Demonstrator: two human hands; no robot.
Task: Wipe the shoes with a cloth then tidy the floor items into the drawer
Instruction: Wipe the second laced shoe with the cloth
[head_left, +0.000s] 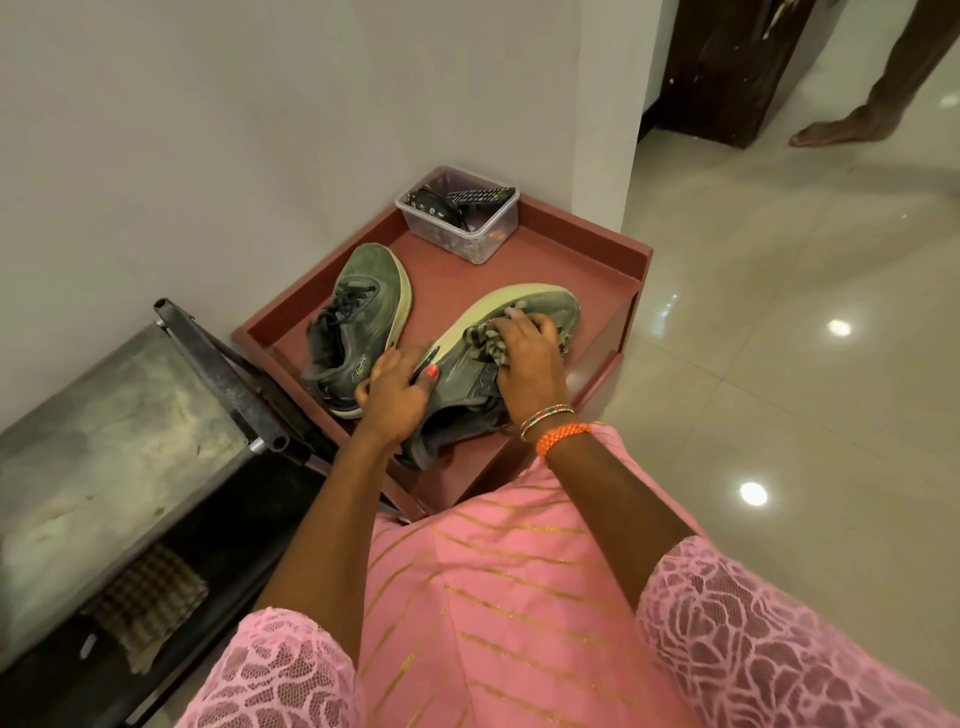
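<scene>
In the red drawer, the right hand presses a bunched cloth onto the near shoe, which the left hand grips at its sole edge. The second shoe lies just beside it toward the wall, a clear box fills the far corner, and open floor spreads to the right.

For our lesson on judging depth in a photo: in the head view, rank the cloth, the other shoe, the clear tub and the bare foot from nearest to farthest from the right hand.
1. Cloth: under the right hand.
2. Other shoe: to its left, in the tray.
3. Clear tub: at the tray's back corner.
4. Bare foot: far off, upper right, on the floor.
</scene>
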